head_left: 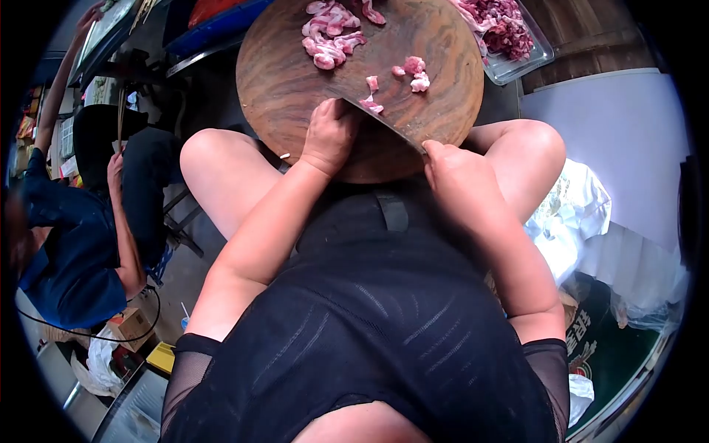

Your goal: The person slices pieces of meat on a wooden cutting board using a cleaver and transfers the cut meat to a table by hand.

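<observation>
My right hand (pixel 456 171) is closed round the handle end of a knife (pixel 395 130), whose blade runs up and left over the round wooden chopping block (pixel 277 81). My left hand (pixel 329 137) is curled with knuckles up at the far end of the blade; whatever lies under its fingers is hidden. Just beyond the blade lies a small strip of raw meat (pixel 371 105). Small chunks of raw meat (pixel 418 76) rest farther right on the block. A larger heap of pink meat strips (pixel 327 40) sits toward the block's far side.
A clear plastic tray (pixel 545 55) with dark red cut meat (pixel 508 33) stands past the block at the right. At the left sits another person (pixel 81 236) holding a thin stick. A blue container (pixel 214 33) is at the upper left, a white bag (pixel 569 214) beside my right knee.
</observation>
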